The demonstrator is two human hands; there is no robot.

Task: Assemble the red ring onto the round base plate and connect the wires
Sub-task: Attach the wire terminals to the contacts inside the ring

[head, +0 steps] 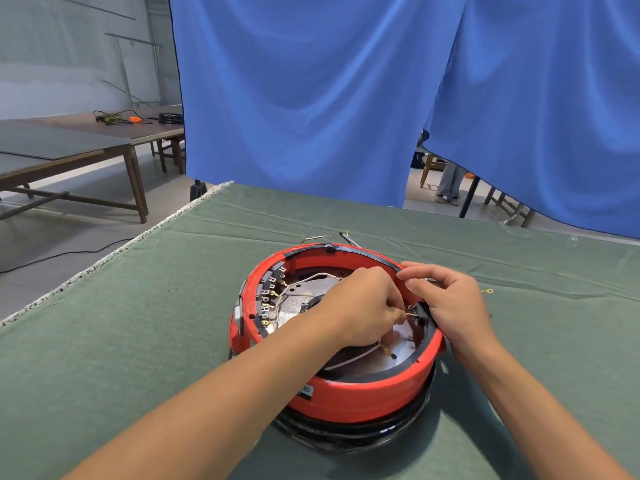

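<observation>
While the red ring (349,396) already sits on the round base plate (353,433) near the middle of the green-covered table (145,306), wiring looks to be the step in hand. At left inside the ring runs a row of terminals (268,299). The left hand (363,306) pinches a wire end (403,318) at the black connector (417,311); the right hand (450,303) grips the rim beside it. Next, I'd judge, comes a straight, steady push home.
</observation>
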